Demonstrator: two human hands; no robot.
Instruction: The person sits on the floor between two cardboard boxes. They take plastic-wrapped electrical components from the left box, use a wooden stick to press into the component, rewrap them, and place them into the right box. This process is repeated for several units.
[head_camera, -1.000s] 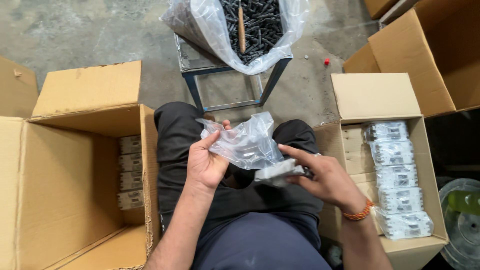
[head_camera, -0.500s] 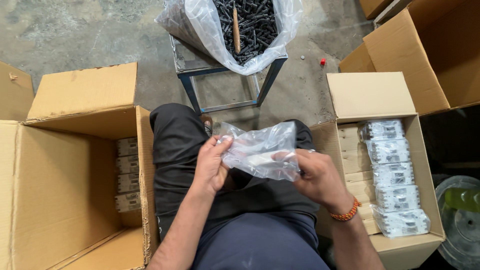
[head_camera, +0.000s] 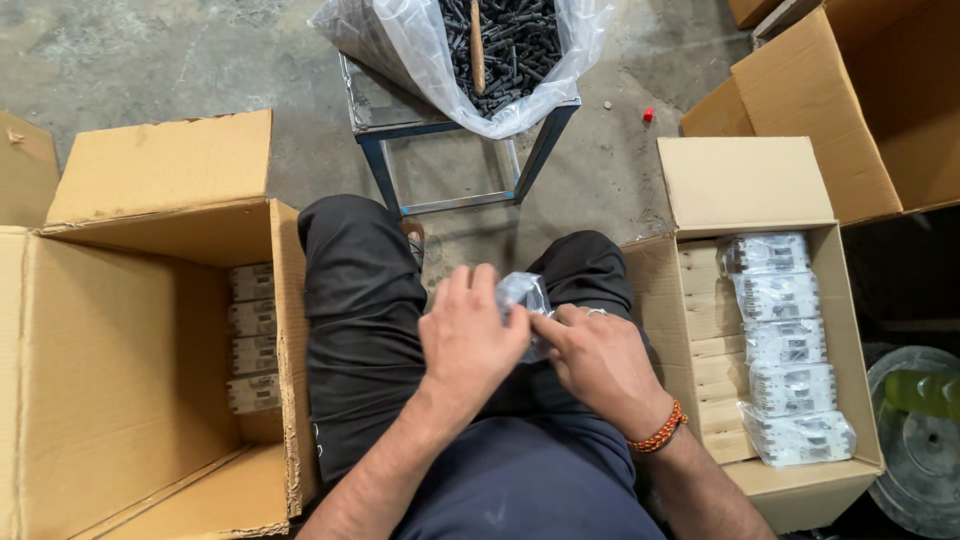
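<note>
Two hands meet over the lap, both closed on one small clear plastic bag (head_camera: 522, 300). Going left to right: big open cardboard box (head_camera: 120, 370) on the person's left, a column of small brown cartons (head_camera: 252, 338) stacked along its inner right wall. Next the left hand (head_camera: 468, 340), palm down, fingers curled over the bag's left side, thumb pressed against it, so a narrow closed grip on the bag. The bag sits between the knees, above the dark trousers, mostly covered by both hands; only a crumpled, shiny, see-through top part shows, poking up and away from the person. Its long axis can't be told, too much is hidden, and the contents can't be made out. Right hand (head_camera: 600, 365) touches the bag from the right, fingertips pinching its edge just beside the left thumb, an orange bead bracelet (head_camera: 660, 430) on the wrist. Further right an open cardboard box (head_camera: 760, 190) with a row of clear-wrapped packs (head_camera: 785, 345) running near to far along its right side, plain brown cartons beside them. Ahead of the knees a metal frame stand (head_camera: 455, 150) holds a large plastic sack of dark screws (head_camera: 500, 40), well apart from the hands
</note>
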